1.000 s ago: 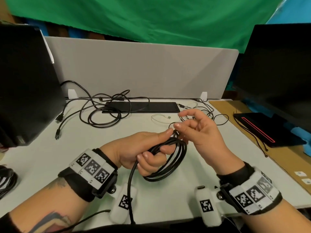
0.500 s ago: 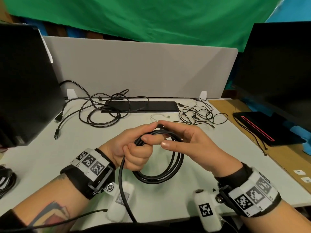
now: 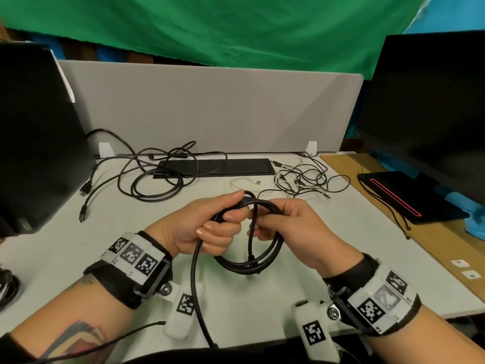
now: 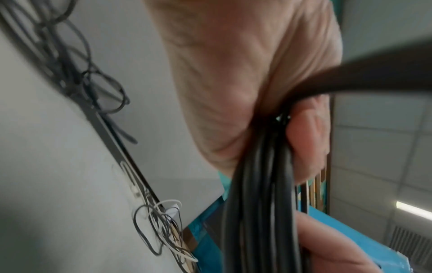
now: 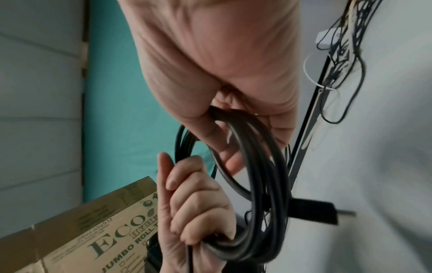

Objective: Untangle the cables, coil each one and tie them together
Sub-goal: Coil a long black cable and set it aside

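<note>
Nearest the viewer, both wrists carry black straps w/ white marker tags, and a loose tail of the black cable (image 3: 195,279) drops from the hands past the desk's (image 3: 78,248) front edge. Just above the desk, centre: the coiled part of that cable, several loops hanging as a ring. Left hand (image 3: 207,227) grips the bundle on its left side, fingers clenched round the strands, thumb laid over the top; left-wrist view shows the strands packed against the palm. Right hand (image 3: 294,227) holds the same coil from the right, fingers curled through and round the loops; a strand crosses the ring upright near the fingertips, poss. a wrap turn, though the head view is too small to be sure. Right-wrist view shows a black plug end (image 5: 315,212) sticking out beside the coil. Behind the hands, mid-desk: a thin white cable (image 3: 244,183) lying loose; to its right, a tangle of thin black and white leads (image 3: 304,179); to the left, a larger heap of black cables (image 3: 154,177), partly over a flat black slab (image 3: 225,166). Far edge: grey divider panel (image 3: 210,111); dark monitors at left (image 3: 34,143) and right (image 3: 430,109); green cloth (image 3: 210,27) behind.
</note>
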`<state>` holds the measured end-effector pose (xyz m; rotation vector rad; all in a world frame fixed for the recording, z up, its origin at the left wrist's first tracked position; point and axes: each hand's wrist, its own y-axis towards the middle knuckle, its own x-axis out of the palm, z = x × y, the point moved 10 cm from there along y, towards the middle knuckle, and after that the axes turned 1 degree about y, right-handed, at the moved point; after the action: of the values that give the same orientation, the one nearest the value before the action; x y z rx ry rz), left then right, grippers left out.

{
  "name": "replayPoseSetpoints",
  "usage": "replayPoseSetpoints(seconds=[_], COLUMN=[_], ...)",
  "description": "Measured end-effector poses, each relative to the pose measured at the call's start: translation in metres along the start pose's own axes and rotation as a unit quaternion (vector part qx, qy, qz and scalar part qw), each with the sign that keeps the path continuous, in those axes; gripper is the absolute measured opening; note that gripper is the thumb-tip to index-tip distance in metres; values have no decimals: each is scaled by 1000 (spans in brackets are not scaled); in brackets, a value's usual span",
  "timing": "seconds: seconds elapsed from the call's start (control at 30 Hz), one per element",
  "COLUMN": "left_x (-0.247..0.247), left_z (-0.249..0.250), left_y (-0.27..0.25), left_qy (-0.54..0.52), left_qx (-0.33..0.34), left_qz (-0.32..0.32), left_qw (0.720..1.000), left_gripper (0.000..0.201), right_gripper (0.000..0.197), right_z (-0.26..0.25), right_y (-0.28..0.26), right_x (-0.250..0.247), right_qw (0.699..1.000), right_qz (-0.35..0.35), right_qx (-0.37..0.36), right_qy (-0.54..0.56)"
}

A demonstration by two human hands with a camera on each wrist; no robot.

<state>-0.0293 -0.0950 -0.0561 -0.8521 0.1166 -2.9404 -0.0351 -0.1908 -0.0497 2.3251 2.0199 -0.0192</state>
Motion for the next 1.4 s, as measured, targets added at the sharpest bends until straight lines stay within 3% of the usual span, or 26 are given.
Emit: replayPoseSetpoints(seconds=[0.1, 0.23, 0.33, 0.53, 0.67, 0.73, 0.77, 0.83, 0.87, 0.9, 0.97, 1.03, 1.1, 1.13, 1.17, 1.3, 1.4], left_x=[-27, -43, -48, -50, -45, -44, -46, -54, -58, -62, -69, -71, -72, -74, -77, -73, -59], left_z=[20, 27, 30, 35, 45, 47, 48, 53, 58, 62, 67, 66, 66, 67, 67, 57, 50], left_y=[-3, -5, -5, -8, -10, -10, -10, -16, -22, -28, -36, -37, -37, -38, -38, -27, -16], left_qy=[110, 149, 184, 238, 295, 321, 332, 370, 406, 448, 510, 544, 554, 539, 504, 278, 202], left_qx=[62, 103, 124, 151, 187, 201, 209, 232, 246, 254, 238, 207, 194, 195, 200, 229, 244], left_qz=[143, 231, 251, 254, 239, 240, 254, 310, 346, 379, 421, 438, 457, 466, 472, 402, 324], left_qw=[982, 956, 942, 925, 906, 894, 884, 844, 809, 769, 711, 685, 669, 673, 695, 842, 892], left_gripper=[38, 40, 41, 13, 50, 41, 32, 19, 17, 15, 12, 9, 13, 20, 27, 39, 40], right_gripper=[20, 36, 42, 38, 44, 32, 33, 76, 92, 93, 76, 64, 63, 63, 60, 33, 54], right_z=[7, 18, 21, 27, 25, 21, 19, 16, 15, 15, 16, 17, 19, 18, 18, 15, 15], right_y=[1, 3, 4, 3, 1, -2, -4, -5, -4, -2, 1, 3, 6, 6, 7, 12, 14], right_x=[2, 4, 7, 21, 27, 30, 34, 39, 40, 38, 27, 15, 8, 5, 1, -15, -21], right_qw=[997, 983, 974, 966, 955, 955, 954, 951, 952, 956, 968, 975, 971, 964, 955, 935, 945], right_qz=[5, 12, 6, -38, -69, -93, -110, -136, -133, -120, -65, -21, 1, 18, 39, 83, 87], right_qx=[22, 48, 52, 58, 68, 61, 60, 61, 65, 67, 73, 71, 71, 71, 71, 48, 43], right_qy=[77, 176, 219, 250, 279, 276, 273, 271, 267, 259, 231, 208, 228, 256, 286, 342, 313])
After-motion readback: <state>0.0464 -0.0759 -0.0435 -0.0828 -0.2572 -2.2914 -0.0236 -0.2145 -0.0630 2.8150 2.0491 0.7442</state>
